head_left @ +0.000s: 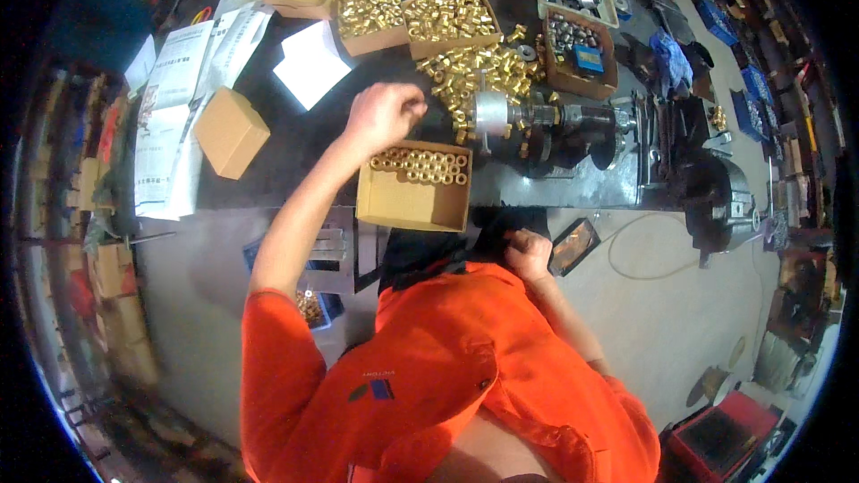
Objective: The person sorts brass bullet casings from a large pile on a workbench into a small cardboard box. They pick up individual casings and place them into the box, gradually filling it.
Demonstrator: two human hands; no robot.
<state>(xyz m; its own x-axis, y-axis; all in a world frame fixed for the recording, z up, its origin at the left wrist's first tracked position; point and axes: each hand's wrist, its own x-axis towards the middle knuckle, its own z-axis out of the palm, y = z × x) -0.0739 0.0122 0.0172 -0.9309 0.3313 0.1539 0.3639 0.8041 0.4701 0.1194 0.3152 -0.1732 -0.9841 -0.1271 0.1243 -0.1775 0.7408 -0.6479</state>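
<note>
My left hand (385, 114) is above the bench with its fingers curled together, just beyond an open cardboard box (369, 201). Whatever its fingers hold, if anything, is hidden. Rows of brass nuts (434, 165) line the far side of that box, with bare cardboard nearer me. A loose heap of brass fittings (501, 72) lies to the right of this hand, beside a bench machine with a silver cylinder (491, 112). Low over my right thigh, my right hand (528, 252) is closed, and its palm side is out of sight.
Behind the heap stand two boxes full of brass fittings (369, 11) (452, 16). A closed carton (231, 132), newspaper (170, 121) and white paper (310, 63) lie at left. At right are a box of metal parts (580, 80) and a dark motor (716, 201).
</note>
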